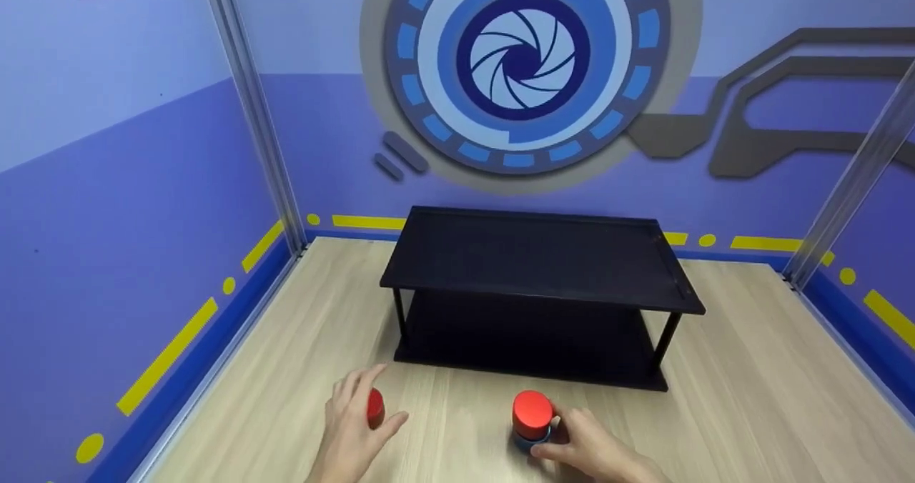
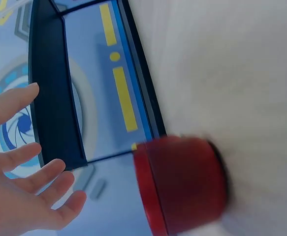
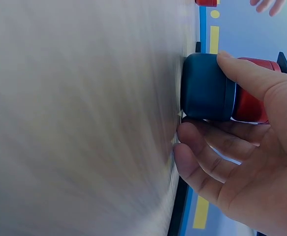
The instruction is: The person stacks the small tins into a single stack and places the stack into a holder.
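Pinching the blue container (image 3: pixel 205 87) between its thumb and fingers, the right hand (image 1: pixel 597 446) is placed at the near part of the wooden table (image 1: pixel 736 354), right of the middle. The thumb lies on the side of this container, close to its upper edge; the fingers go around the opposite side. On top of the blue one sits the upper red container (image 1: pixel 532 413), so that these two make one upright stack. The base of the stack appears to be at the table surface, but whether it presses there fully, I cannot tell.

More to the left, also at the near side, there is the lone red container (image 2: pixel 185 182), which stands upright on the table. Its top band is of brighter red than its body. The left hand (image 1: pixel 350 422) is just beside it, on its left, with the fingers spread and the thumb well apart from them. This hand holds nothing, and in the left wrist view a gap is visible between it and the container.

Beyond both hands, toward the far side, a black two-level shelf (image 1: pixel 536 254) stands on the table, carried by thin posts. Behind the shelf is the far wall (image 1: pixel 322 126), blue and violet, with a large round emblem (image 1: pixel 522 61). Along the left wall run yellow marks (image 1: pixel 168 356).
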The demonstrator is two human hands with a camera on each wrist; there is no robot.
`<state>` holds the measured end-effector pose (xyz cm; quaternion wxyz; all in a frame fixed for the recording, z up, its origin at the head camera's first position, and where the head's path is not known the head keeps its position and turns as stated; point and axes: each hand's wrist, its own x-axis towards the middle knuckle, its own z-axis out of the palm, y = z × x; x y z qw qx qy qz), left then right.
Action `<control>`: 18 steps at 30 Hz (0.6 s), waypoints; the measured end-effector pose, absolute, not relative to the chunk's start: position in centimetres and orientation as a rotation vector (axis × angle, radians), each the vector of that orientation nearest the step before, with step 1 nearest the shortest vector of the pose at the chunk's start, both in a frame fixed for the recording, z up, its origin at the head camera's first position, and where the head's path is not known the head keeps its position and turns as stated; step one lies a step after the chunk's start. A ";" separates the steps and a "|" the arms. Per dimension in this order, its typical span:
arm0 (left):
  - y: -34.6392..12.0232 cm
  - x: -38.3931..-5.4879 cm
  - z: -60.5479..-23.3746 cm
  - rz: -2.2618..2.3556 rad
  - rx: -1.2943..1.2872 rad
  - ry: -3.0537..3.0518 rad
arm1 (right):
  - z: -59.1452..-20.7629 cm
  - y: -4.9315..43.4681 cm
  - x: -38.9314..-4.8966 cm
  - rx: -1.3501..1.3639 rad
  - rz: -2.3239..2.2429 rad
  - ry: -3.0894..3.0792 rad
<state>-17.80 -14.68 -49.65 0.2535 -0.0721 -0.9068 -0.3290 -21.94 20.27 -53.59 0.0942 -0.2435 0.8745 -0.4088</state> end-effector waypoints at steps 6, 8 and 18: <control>-16.4 -17.1 -49.7 -0.842 -0.083 -2.551 | -53.6 20.2 -21.9 -0.762 -1.210 2.630; -16.8 -17.0 -49.7 -0.852 -0.046 -2.597 | -53.6 20.2 -21.9 -0.795 -1.200 2.659; -17.9 -16.4 -50.6 -0.918 0.059 -2.844 | -53.7 20.4 -21.8 -0.805 -1.188 2.640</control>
